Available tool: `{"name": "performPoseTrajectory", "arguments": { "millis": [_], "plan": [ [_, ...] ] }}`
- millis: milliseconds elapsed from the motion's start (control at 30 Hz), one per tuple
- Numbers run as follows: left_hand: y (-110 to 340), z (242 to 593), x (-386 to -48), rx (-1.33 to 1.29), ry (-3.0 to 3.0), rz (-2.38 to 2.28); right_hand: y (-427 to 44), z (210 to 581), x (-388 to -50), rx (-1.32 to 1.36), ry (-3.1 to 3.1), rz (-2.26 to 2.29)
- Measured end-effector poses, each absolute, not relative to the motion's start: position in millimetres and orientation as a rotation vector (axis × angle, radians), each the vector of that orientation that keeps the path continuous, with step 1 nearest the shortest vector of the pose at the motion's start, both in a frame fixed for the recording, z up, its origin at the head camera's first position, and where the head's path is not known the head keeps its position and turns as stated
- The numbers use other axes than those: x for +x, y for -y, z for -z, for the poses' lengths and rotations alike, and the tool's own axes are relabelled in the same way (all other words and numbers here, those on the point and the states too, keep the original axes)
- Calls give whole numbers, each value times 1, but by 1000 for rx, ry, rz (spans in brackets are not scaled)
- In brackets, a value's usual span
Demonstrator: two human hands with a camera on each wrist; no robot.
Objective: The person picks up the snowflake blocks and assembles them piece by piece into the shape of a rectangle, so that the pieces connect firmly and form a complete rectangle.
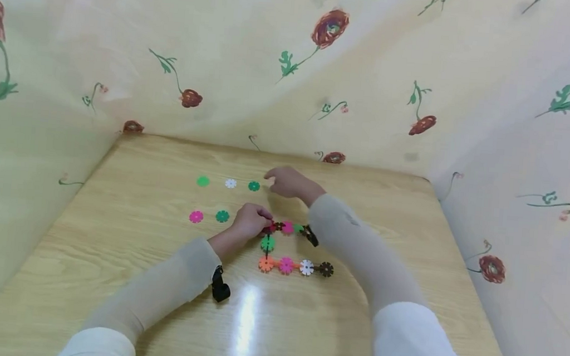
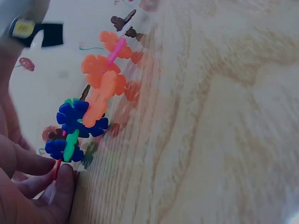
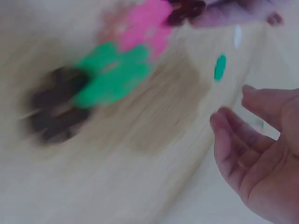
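My left hand [image 1: 250, 221] pinches a red interlocking flower disc [image 2: 58, 169] at the corner of a linked chain of plastic discs. One row of the chain runs right from this hand, with a pink disc [image 1: 288, 227] and a green one; a blurred black disc [image 3: 60, 105] ends it in the right wrist view. A green disc [image 1: 267, 243] leads down to a lower row of orange, pink [image 1: 286, 266], white and black discs. Beyond the chain, my right hand [image 1: 291, 183] hovers with thumb and fingers apart, holding nothing. Nearest to it lies a loose dark green disc [image 1: 254, 186].
Other loose discs lie left of the hands: a white one [image 1: 231, 183] and a light green one [image 1: 202, 181] at the back, a pink one [image 1: 196, 217] and a dark green one [image 1: 222, 216] nearer. Flower-patterned cloth [image 1: 253, 75] walls the wooden table [image 1: 125, 227] behind and at both sides.
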State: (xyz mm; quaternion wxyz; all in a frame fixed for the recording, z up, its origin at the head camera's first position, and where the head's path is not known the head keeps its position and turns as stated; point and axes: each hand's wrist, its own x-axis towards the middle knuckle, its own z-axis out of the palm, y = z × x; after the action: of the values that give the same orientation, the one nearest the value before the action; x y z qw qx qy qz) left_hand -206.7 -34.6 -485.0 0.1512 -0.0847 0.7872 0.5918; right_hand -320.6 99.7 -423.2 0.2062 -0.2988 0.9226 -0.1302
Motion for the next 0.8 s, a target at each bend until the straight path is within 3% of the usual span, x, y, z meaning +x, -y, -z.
{"name": "performPoseTrajectory", "arguments": {
  "millis": [233, 400, 567, 800],
  "plan": [
    [31, 490, -199, -217, -2243, -1667, -58, 449, -322, -1015, -2602, -25],
    [33, 486, -199, -233, -2257, -1661, -61, 455, -327, -943, -2619, 75],
    [38, 479, -200, -245, -2244, -1682, -82, 449, -336, -877, -2604, 364],
    [50, 469, -192, -278, -2340, -1512, -152, 425, -313, -713, -2454, 887]
  ]
}}
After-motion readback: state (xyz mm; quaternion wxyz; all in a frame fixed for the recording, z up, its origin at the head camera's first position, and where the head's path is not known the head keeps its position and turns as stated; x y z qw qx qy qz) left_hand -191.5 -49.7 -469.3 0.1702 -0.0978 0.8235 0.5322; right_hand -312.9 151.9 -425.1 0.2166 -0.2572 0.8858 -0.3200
